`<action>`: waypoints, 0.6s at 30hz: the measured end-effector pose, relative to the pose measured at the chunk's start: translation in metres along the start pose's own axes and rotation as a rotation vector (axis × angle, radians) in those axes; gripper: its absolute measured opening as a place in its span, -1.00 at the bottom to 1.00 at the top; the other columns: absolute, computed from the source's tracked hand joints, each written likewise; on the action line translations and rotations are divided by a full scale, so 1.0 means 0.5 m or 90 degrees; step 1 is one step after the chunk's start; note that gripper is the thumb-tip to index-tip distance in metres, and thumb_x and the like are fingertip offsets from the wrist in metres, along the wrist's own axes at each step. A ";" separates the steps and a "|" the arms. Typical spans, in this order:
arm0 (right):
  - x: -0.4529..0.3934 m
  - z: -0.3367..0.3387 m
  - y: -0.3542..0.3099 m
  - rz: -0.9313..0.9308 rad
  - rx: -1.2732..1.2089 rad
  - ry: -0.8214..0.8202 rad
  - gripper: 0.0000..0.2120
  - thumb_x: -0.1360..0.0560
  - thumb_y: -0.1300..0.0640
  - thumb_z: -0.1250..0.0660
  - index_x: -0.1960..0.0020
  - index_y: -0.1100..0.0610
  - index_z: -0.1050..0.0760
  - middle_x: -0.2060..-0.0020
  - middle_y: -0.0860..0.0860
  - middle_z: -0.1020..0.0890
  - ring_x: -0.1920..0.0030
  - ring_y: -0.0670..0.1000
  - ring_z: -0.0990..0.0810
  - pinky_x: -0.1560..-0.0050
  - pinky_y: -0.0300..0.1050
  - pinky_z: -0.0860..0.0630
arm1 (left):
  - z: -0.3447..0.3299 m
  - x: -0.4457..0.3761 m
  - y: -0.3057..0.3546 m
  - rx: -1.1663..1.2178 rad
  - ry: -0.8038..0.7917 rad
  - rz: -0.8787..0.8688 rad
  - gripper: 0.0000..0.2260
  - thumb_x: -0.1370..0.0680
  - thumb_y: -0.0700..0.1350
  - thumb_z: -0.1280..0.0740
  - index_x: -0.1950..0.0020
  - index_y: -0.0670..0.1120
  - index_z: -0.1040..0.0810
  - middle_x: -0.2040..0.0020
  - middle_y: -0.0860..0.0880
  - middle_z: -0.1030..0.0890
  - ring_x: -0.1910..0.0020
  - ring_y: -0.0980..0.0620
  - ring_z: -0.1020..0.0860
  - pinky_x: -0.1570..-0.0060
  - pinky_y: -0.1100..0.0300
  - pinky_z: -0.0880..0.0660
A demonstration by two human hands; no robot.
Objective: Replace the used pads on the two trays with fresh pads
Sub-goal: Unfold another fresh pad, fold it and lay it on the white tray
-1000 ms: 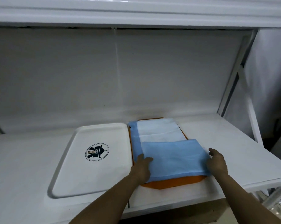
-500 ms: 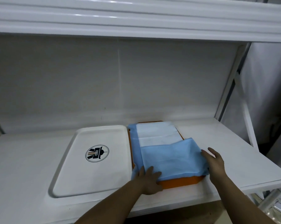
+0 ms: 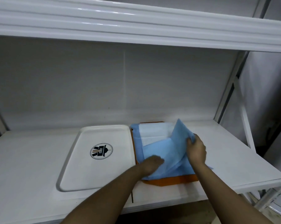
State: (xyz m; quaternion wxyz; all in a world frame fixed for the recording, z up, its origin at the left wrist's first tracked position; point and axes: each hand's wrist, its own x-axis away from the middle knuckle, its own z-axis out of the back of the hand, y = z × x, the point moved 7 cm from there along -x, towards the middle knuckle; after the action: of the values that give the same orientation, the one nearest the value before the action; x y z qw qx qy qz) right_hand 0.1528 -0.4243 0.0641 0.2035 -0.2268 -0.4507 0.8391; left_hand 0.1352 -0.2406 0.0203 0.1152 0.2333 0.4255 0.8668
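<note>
A blue pad (image 3: 172,152) with a white inner face lies on the orange tray (image 3: 173,181) at the shelf's centre right. My right hand (image 3: 197,151) grips the pad's right edge and holds that side lifted and folded up. My left hand (image 3: 151,164) lies on the pad's near left part; it is blurred, with its fingers fairly straight. The white tray (image 3: 81,160) with a round logo sits bare to the left, touching the orange tray.
Both trays rest on a white shelf (image 3: 28,167) with a grey back wall. A second shelf runs overhead. A white upright frame post (image 3: 228,88) stands at the right, and the shelf's right edge drops off beyond it.
My right hand has taken hold of the pad's right edge and raised it, folding that side up. My left hand slid further onto the pad's near left part.
</note>
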 end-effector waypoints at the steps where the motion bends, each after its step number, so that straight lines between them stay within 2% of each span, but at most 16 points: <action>1: 0.011 -0.007 -0.035 0.040 0.002 -0.002 -0.71 -0.59 0.09 -0.12 -0.24 0.10 -0.48 -0.04 0.16 -0.62 -0.04 0.24 -0.56 0.07 -0.05 -0.41 | 0.027 -0.003 0.007 0.094 0.053 0.001 -0.65 -0.66 -0.08 -0.12 -0.32 -0.30 -0.41 -0.35 -0.25 -0.41 -0.33 -0.15 -0.38 -0.26 0.19 -0.28; 2: 0.029 -0.016 -0.068 0.077 0.001 -0.005 -0.72 -0.59 0.08 -0.13 -0.23 0.08 -0.50 -0.01 0.12 -0.63 -0.01 0.21 -0.57 0.10 -0.07 -0.42 | 0.057 0.005 0.011 0.194 0.101 0.014 -0.70 -0.63 -0.05 -0.17 -0.16 -0.25 -0.51 -0.17 -0.25 -0.52 -0.16 -0.13 -0.49 -0.11 0.20 -0.37; 3: 0.043 -0.027 -0.099 0.116 -0.006 -0.007 -0.74 -0.59 0.08 -0.15 -0.19 0.07 -0.52 0.01 0.10 -0.64 0.01 0.19 -0.58 0.12 -0.07 -0.43 | 0.085 0.017 0.022 0.284 0.147 0.018 -0.76 -0.60 0.01 -0.20 0.00 -0.15 -0.52 0.00 -0.17 -0.54 0.02 -0.05 -0.52 0.04 0.23 -0.39; 4: 0.052 -0.033 -0.127 0.157 -0.012 -0.008 -0.77 -0.58 0.09 -0.17 -0.15 0.08 -0.54 0.03 0.08 -0.63 0.02 0.16 -0.58 0.14 -0.08 -0.44 | 0.109 0.019 0.038 0.359 0.179 0.018 -0.77 -0.61 0.04 -0.19 0.05 -0.10 -0.49 0.05 -0.10 -0.51 0.09 0.01 -0.50 0.10 0.26 -0.37; 5: 0.076 -0.044 -0.158 0.197 -0.012 -0.007 -0.78 -0.58 0.11 -0.18 -0.14 0.08 -0.55 0.02 0.05 -0.62 0.01 0.13 -0.58 0.13 -0.08 -0.45 | 0.133 0.032 0.043 0.416 0.198 0.015 -0.74 -0.63 0.04 -0.15 -0.03 -0.13 -0.49 -0.02 -0.09 -0.52 0.02 0.00 -0.52 0.07 0.27 -0.37; 6: 0.093 -0.053 -0.185 0.233 -0.007 -0.008 -0.78 -0.58 0.13 -0.19 -0.16 0.07 -0.55 -0.03 0.03 -0.61 -0.01 0.10 -0.57 0.11 -0.08 -0.47 | 0.157 0.042 0.053 0.463 0.214 0.009 -0.67 -0.64 0.04 -0.11 -0.21 -0.16 -0.46 -0.17 -0.12 -0.50 -0.14 -0.05 -0.51 -0.02 0.24 -0.37; 7: 0.112 -0.064 -0.208 0.268 0.001 -0.013 -0.76 -0.57 0.15 -0.20 -0.19 0.06 -0.55 -0.07 0.01 -0.59 -0.02 0.07 -0.57 0.09 -0.07 -0.49 | 0.176 0.057 0.060 0.494 0.223 0.011 -0.59 -0.64 0.08 -0.09 -0.37 -0.15 -0.37 -0.31 -0.13 -0.45 -0.28 -0.10 -0.46 -0.14 0.19 -0.36; 8: 0.130 -0.075 -0.230 0.302 0.009 -0.018 -0.74 -0.57 0.17 -0.21 -0.21 0.05 -0.54 -0.10 0.00 -0.58 -0.02 0.05 -0.57 0.07 -0.06 -0.50 | 0.191 0.069 0.063 0.510 0.221 0.013 -0.52 -0.63 0.13 -0.09 -0.45 -0.12 -0.29 -0.37 -0.13 -0.40 -0.33 -0.12 -0.42 -0.23 0.13 -0.34; 10: 0.164 -0.100 -0.266 0.368 0.022 -0.033 -0.73 -0.55 0.18 -0.22 -0.22 0.03 -0.53 -0.09 -0.03 -0.57 -0.03 0.01 -0.56 0.06 -0.08 -0.51 | 0.219 0.092 0.060 0.521 0.213 0.027 -0.49 -0.58 0.22 -0.12 -0.41 -0.07 -0.33 -0.32 -0.11 -0.43 -0.26 -0.11 -0.48 -0.27 0.05 -0.39; 11: 0.181 -0.115 -0.281 0.394 0.029 -0.047 -0.73 -0.54 0.18 -0.23 -0.21 0.02 -0.54 -0.08 -0.04 -0.57 -0.04 0.00 -0.55 0.06 -0.09 -0.50 | 0.230 0.102 0.052 0.524 0.207 0.038 -0.54 -0.57 0.22 -0.15 -0.31 -0.07 -0.40 -0.23 -0.11 -0.47 -0.17 -0.08 -0.53 -0.21 0.05 -0.45; 13: 0.211 -0.146 -0.303 0.432 0.040 -0.084 -0.74 -0.52 0.18 -0.25 -0.18 0.03 -0.55 -0.05 -0.04 -0.57 -0.05 -0.02 -0.53 0.06 -0.11 -0.48 | 0.250 0.119 0.042 0.539 0.198 0.041 -0.72 -0.59 0.08 -0.19 -0.03 -0.12 -0.49 0.02 -0.11 -0.55 0.08 -0.01 -0.57 0.01 0.12 -0.55; 14: 0.228 -0.161 -0.310 0.453 0.044 -0.102 -0.75 -0.51 0.18 -0.25 -0.16 0.04 -0.55 -0.04 -0.03 -0.57 -0.04 -0.02 -0.53 0.06 -0.11 -0.47 | 0.259 0.131 0.034 0.549 0.209 0.044 -0.80 -0.60 -0.03 -0.18 0.07 -0.15 -0.47 0.14 -0.12 -0.55 0.19 0.00 -0.56 0.15 0.16 -0.58; 16: 0.258 -0.186 -0.315 0.508 0.057 -0.122 -0.73 -0.47 0.18 -0.27 -0.15 0.06 -0.55 -0.03 -0.02 -0.58 -0.03 0.02 -0.54 0.05 -0.09 -0.48 | 0.280 0.151 0.011 0.534 0.260 0.067 -0.85 -0.60 -0.23 -0.14 0.13 -0.20 -0.42 0.24 -0.14 -0.51 0.28 -0.02 -0.53 0.28 0.15 -0.56; 18: 0.276 -0.205 -0.296 0.514 0.077 -0.133 -0.67 -0.43 0.18 -0.31 -0.20 0.06 -0.51 -0.07 -0.02 -0.58 -0.04 0.04 -0.55 0.01 -0.06 -0.49 | 0.306 0.168 -0.024 0.496 0.311 0.101 -0.86 -0.58 -0.32 -0.09 0.08 -0.25 -0.42 0.18 -0.18 -0.52 0.29 -0.08 -0.51 0.28 0.08 -0.54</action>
State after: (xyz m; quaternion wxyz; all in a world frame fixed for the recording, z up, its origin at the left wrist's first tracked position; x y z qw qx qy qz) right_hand 0.1185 -0.2051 0.1121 -0.1755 -0.2861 -0.2936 0.8951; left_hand 0.1396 -0.0955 0.1173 -0.1512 0.0802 0.7150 0.6779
